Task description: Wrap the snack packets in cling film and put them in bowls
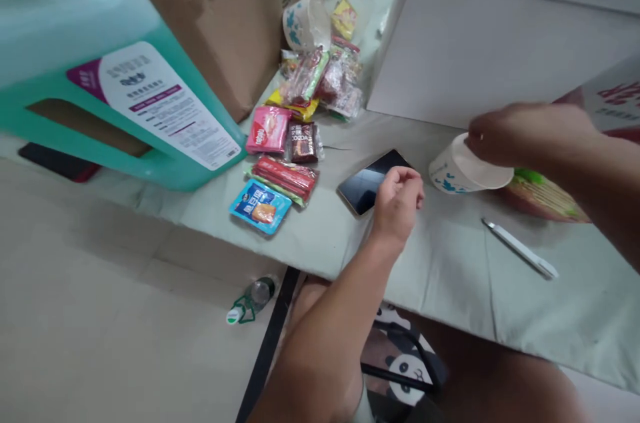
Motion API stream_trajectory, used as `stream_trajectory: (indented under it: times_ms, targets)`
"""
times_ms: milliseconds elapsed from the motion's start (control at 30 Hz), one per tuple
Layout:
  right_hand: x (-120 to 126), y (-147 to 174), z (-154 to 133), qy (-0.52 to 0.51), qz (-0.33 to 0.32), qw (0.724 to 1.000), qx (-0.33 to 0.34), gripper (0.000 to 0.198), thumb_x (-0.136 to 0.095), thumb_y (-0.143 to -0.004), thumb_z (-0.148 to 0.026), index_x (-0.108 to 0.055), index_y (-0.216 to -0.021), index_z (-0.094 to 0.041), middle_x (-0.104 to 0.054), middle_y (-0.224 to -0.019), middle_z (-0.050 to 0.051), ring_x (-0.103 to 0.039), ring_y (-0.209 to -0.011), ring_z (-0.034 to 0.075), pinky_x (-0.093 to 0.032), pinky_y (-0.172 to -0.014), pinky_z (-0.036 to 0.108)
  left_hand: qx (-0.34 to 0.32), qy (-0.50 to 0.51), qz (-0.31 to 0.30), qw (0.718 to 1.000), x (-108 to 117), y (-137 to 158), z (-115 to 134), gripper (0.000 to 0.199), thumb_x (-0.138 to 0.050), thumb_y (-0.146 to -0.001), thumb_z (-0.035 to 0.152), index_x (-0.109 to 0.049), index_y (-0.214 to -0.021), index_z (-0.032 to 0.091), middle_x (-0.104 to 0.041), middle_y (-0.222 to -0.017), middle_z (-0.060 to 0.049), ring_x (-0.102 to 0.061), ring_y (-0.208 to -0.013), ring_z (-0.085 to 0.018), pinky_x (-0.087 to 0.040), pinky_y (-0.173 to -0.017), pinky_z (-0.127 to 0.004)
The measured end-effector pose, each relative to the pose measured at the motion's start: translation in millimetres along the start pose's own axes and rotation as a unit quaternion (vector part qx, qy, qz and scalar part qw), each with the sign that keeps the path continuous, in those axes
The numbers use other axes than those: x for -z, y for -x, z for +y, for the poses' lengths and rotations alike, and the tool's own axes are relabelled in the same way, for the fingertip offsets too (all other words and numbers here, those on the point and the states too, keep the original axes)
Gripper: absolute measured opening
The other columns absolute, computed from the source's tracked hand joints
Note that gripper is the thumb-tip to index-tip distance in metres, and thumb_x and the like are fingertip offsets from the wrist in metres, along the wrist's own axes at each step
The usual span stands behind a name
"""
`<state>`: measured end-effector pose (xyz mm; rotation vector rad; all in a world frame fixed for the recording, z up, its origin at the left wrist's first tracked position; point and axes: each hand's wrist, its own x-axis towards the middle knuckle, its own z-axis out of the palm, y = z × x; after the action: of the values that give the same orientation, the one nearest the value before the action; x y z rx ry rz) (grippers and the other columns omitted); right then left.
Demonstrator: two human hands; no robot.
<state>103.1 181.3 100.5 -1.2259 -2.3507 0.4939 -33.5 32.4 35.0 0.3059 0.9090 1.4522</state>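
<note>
Right hand (515, 133), right side of frame, blurred over the paper cup (447, 173) rim; can't tell its grip. Left hand (397, 206), right of centre, fingers curled narrow by phone (363, 183). Slim white tool (520, 248) lower right.

"How's the light over your bench (450, 269)?"
"Rather dim and flat, with a greyish cast. A pale reflection lies across the phone (364, 184), and the clear wrappers (345, 86) glint."
"Shadows?"
"Faint on the cloth, deep below, where my right thigh (500, 373) goes almost dark."
"Any blur?"
"My right hand (525, 133) is smeared; my left hand (400, 203) looks crisper. The jug (187, 63) appears stretched towards the edge, its upper part soft."
</note>
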Motion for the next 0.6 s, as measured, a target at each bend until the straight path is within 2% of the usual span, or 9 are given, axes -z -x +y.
stream_trajectory:
  times_ms: [33,67,100,167,233,300,400,500,600]
  targets:
    - [-1.3,-0.3,-21.2,0.077,0.010,0.997,-0.026,0.026,-0.070,-0.071,-0.039,-0.052,-0.056,-0.027,-0.045,-0.053,0.004,-0.060,-0.071,0.028,-0.051,-0.071,0.045,0.006,0.037,0.027,0.999,2.5,-1.7,4.3,0.007,-0.051,-0.086,0.021,-0.053,-0.079,0.020,-0.049,-0.057,0.005,-0.042,-0.051,-0.009,-0.030,-0.053,-0.022]
    - [-6.7,-0.7,-43.1,0.123,0.007,0.991,-0.058,0.018,-0.062,-0.079,-0.039,-0.059,-0.066,-0.027,-0.054,-0.058,0.005,-0.060,-0.070,0.027,-0.050,-0.072,0.045,0.005,0.077,0.058,0.995,5.7,-4.0,9.1,0.013,-0.045,-0.090,0.025,-0.052,-0.081,0.020,-0.048,-0.056,0.004,-0.042,-0.050,-0.009,-0.029,-0.052,-0.022]
    - [-16.3,-1.8,-64.5,0.125,-0.010,0.989,-0.072,0.017,-0.055,-0.085,-0.039,-0.065,-0.078,-0.027,-0.062,-0.064,0.006,-0.061,-0.069,0.025,-0.049,-0.072,0.043,-0.005,0.116,0.090,0.989,9.6,-6.5,14.5,0.019,-0.039,-0.093,0.027,-0.051,-0.081,0.020,-0.046,-0.054,0.004,-0.040,-0.049,-0.010,-0.028,-0.051,-0.021]
    - [-46.7,-8.8,-100.4,0.103,-0.089,0.989,-0.060,0.020,-0.055,-0.084,-0.035,-0.068,-0.093,-0.023,-0.070,-0.077,0.007,-0.065,-0.074,0.024,-0.048,-0.074,0.040,-0.054,0.177,0.156,0.970,18.8,-11.6,25.9,0.026,-0.033,-0.096,0.029,-0.048,-0.078,0.020,-0.040,-0.053,0.005,-0.037,-0.046,-0.009,-0.026,-0.050,-0.021]
    - [-85.8,-24.0,-124.4,0.049,-0.150,0.985,-0.066,0.036,-0.059,-0.085,-0.041,-0.066,-0.116,-0.023,-0.074,-0.099,0.007,-0.068,-0.083,0.024,-0.051,-0.082,0.040,-0.112,0.210,0.214,0.947,28.5,-15.5,36.4,0.029,-0.033,-0.097,0.032,-0.044,-0.073,0.021,-0.034,-0.052,0.006,-0.032,-0.045,-0.009,-0.025,-0.050,-0.021]
    - [-124.6,-44.1,-139.5,0.005,-0.173,0.979,-0.107,0.057,-0.060,-0.086,-0.054,-0.057,-0.133,-0.023,-0.073,-0.113,0.010,-0.069,-0.094,0.027,-0.052,-0.089,0.043,-0.140,0.223,0.250,0.932,37.5,-17.8,44.5,0.032,-0.032,-0.098,0.034,-0.040,-0.070,0.021,-0.030,-0.052,0.006,-0.029,-0.044,-0.009,-0.024,-0.049,-0.022]
    - [-169.4,-69.8,-156.2,0.016,-0.185,0.973,-0.136,0.079,-0.071,-0.076,-0.063,-0.051,-0.138,-0.018,-0.067,-0.121,0.018,-0.066,-0.107,0.035,-0.052,-0.096,0.053,-0.141,0.226,0.266,0.926,48.0,-19.9,51.1,0.033,-0.030,-0.098,0.034,-0.033,-0.067,0.022,-0.027,-0.052,0.005,-0.027,-0.045,-0.009,-0.022,-0.049,-0.023]
    - [-193.9,-80.4,-165.8,0.043,-0.171,0.973,-0.148,0.088,-0.085,-0.063,-0.049,-0.051,-0.137,-0.016,-0.061,-0.122,0.022,-0.064,-0.108,0.038,-0.051,-0.096,0.059,-0.145,0.209,0.271,0.928,54.2,-21.0,52.9,0.032,-0.031,-0.096,0.036,-0.025,-0.068,0.022,-0.025,-0.054,0.005,-0.027,-0.045,-0.009,-0.022,-0.049,-0.023]
    - [-202.3,-80.5,-157.2,0.020,-0.146,0.978,-0.148,0.090,-0.085,-0.060,-0.037,-0.049,-0.140,-0.015,-0.061,-0.115,0.019,-0.063,-0.106,0.037,-0.052,-0.095,0.060,-0.161,0.184,0.263,0.933,57.0,-19.5,53.8,0.030,-0.033,-0.095,0.037,-0.028,-0.069,0.022,-0.026,-0.054,0.005,-0.028,-0.046,-0.009,-0.023,-0.049,-0.023]
